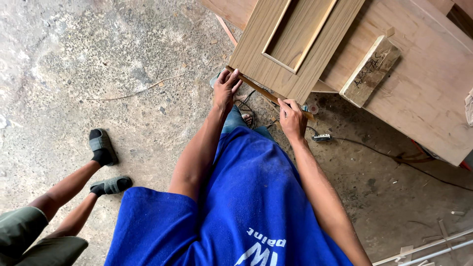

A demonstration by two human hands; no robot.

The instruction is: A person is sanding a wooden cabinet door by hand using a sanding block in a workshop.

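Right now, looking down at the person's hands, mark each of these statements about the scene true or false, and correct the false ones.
1. The left hand grips the near corner of the wooden cabinet door. True.
2. The right hand rests flat on the concrete floor. False: it is at the door's lower edge, well above the floor.
3. The person wears a red shirt. False: the shirt is blue.
4. Another person's legs show at lower left. True.
5. A cable lies on the floor. True.

The cabinet door (pixel 290 44) runs off the top edge; the right hand (pixel 291 118) hides its lower rim.
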